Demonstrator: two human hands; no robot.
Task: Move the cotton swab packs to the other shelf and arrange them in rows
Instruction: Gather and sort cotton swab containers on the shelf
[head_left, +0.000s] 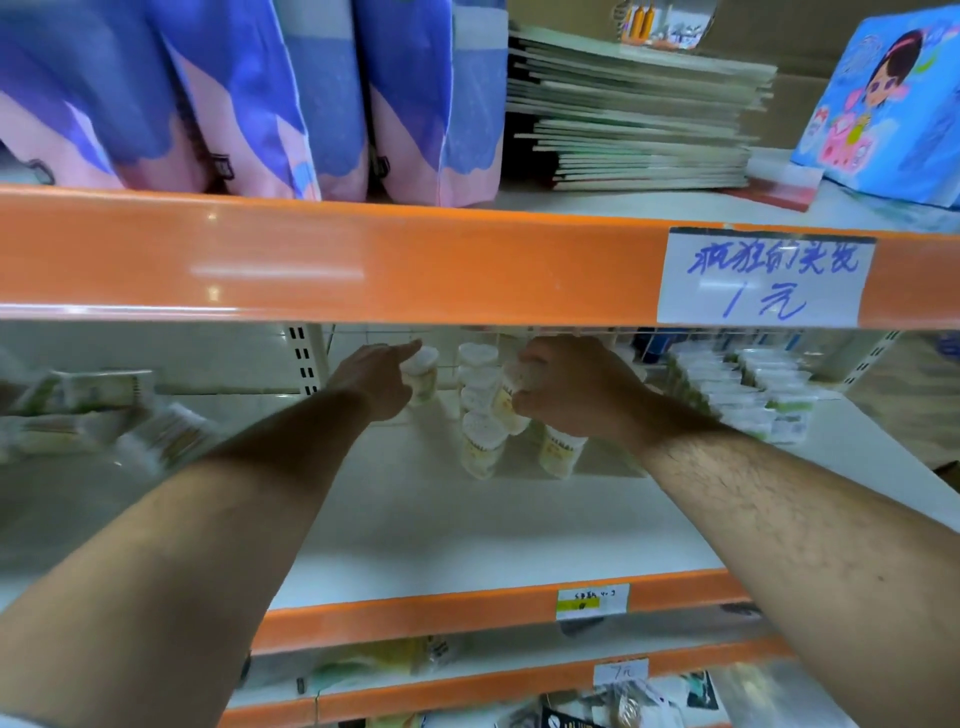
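Several round clear cotton swab packs (482, 415) with white tops and yellow-green labels stand in a column at the back middle of the white shelf (467, 525). My left hand (376, 379) reaches deep under the orange shelf edge and grips one pack (423, 376) left of that column. My right hand (574, 387) has its fingers curled round a pack (511, 397) on the column's right side. Another pack (561, 449) stands just below my right wrist.
More swab packs (748, 395) are stacked in rows at the shelf's right. Blurred flat packets (83, 410) lie at the left. The orange shelf beam (363, 260) with a handwritten price label (763, 278) hangs close above both hands. Bags and booklets fill the shelf above.
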